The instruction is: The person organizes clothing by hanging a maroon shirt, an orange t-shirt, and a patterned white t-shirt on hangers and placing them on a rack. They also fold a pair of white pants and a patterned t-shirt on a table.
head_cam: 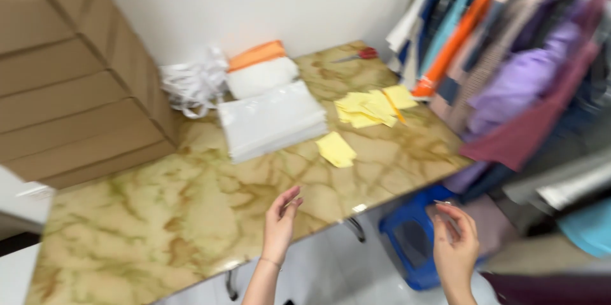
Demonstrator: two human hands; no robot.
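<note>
The long yellow-and-cream marbled table (pixel 191 209) looks glossy and smooth. On it, yellow paper slips (pixel 369 108) appear matt; beside them a stack of white plastic bags (pixel 273 120) shines. Left of the table, brown corrugated cardboard boxes (pixel 70 69) look dull. Right hangs soft cloth garments (pixel 509 69).

Single view recorded, from a head-worn camera. The scene is seen from above, angled downward and forward across a marbled yellow table (pixel 191 216) toward a white wall (pixel 254 0). The frame is tilted, so that the table edge runs diagonally from lower left to right. The near table edge and both hands, the left hand (pixel 280 222) and the right hand (pixel 455 248), are caught close at the bottom. Stacked cardboard boxes (pixel 70 69) are framed at left, hanging garments (pixel 509 69) at right. Motion blur is noted throughout. No second view is available for overlap.
</note>
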